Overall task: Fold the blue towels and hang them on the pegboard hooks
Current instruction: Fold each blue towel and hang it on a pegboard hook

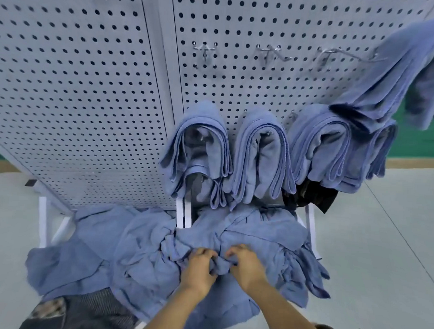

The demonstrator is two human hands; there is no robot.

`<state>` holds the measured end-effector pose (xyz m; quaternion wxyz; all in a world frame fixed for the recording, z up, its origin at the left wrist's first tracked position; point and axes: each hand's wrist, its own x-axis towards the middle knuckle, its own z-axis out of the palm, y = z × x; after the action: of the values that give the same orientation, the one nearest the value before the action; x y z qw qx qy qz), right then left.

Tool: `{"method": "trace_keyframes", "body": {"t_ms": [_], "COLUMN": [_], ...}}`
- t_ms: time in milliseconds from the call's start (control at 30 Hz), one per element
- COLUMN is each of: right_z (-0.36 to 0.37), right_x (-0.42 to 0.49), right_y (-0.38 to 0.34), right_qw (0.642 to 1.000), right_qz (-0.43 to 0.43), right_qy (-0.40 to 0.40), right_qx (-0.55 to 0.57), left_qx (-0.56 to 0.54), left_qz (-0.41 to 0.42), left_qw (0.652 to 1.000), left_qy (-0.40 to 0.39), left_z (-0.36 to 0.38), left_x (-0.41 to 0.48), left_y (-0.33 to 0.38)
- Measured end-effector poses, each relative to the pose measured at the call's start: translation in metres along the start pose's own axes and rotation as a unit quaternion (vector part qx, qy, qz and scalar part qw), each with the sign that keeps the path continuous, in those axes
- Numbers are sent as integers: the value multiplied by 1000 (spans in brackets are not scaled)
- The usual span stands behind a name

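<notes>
A heap of loose blue towels (pixel 144 255) lies on the floor at the foot of the white pegboard (pixel 90 84). My left hand (pixel 199 268) and my right hand (pixel 244 263) sit side by side on the heap, and the fingers of both are curled into a bunched fold of one towel (pixel 219 266). Folded blue towels hang from the lower row of hooks: one on the left (pixel 199 148), one in the middle (pixel 261 154) and a thicker bundle to the right (pixel 331 149). Another towel (pixel 409 73) hangs at the upper right. Several bare hooks (pixel 268 53) stick out of the upper row.
The pegboard stands on a white metal frame (pixel 43 219) over a pale grey floor (pixel 381 246). A dark cloth (pixel 314 196) hangs under the right bundle. A green wall strip (pixel 420 143) runs behind at the right. Dark patterned fabric (pixel 80 312) lies at the bottom left.
</notes>
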<state>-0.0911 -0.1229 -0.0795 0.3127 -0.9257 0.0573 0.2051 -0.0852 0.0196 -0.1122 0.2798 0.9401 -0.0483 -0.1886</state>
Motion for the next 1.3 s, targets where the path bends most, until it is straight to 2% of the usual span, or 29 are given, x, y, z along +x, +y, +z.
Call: {"method": "trace_keyframes", "body": {"t_ms": [100, 233, 300, 400, 533, 633, 767, 867, 933, 967, 1000, 1100, 1233, 1300], "right_z": [-6, -34, -54, -86, -129, -156, -186, -206, -217, -222, -225, -227, -224, -223], "right_x": [-1, -19, -36, -69, -113, -142, -178, -202, -213, -215, -215, -214, -206, -201], "right_y": [-6, -33, -54, -89, -120, -132, -145, -156, -163, -165, -166, -166, -167, -171], "right_qw": [999, 988, 976, 952, 917, 912, 930, 935, 926, 919, 914, 898, 859, 832], "right_qz": [8, -42, -78, -135, -188, -224, -257, -273, -274, -266, -252, -216, -181, -183], "right_qy": [36, 100, 128, 164, 156, 93, 23, 7, 16, 33, 53, 98, 86, 73], "right_qx": [12, 109, 156, 223, 315, 330, 261, 225, 260, 289, 313, 372, 470, 519], "left_qx": [-52, -100, -114, -104, -197, -283, -399, -502, -580, -601, -602, -516, -371, -302], "left_qz": [4, 27, 44, 64, 98, 119, 169, 202, 225, 225, 211, 137, 113, 120], "left_qw": [998, 993, 991, 989, 968, 941, 892, 834, 779, 763, 767, 843, 921, 945], "left_qy": [43, 63, 48, 79, 120, 143, 128, 107, 81, 73, 74, 57, -24, -29], "left_z": [-6, -46, -73, -115, -184, -234, -290, -316, -324, -324, -321, -293, -249, -237], "left_x": [-5, -23, -34, -57, -98, -133, -176, -196, -202, -203, -202, -200, -203, -203], "left_y": [3, 22, 37, 67, 116, 155, 201, 219, 223, 221, 216, 191, 165, 168]}}
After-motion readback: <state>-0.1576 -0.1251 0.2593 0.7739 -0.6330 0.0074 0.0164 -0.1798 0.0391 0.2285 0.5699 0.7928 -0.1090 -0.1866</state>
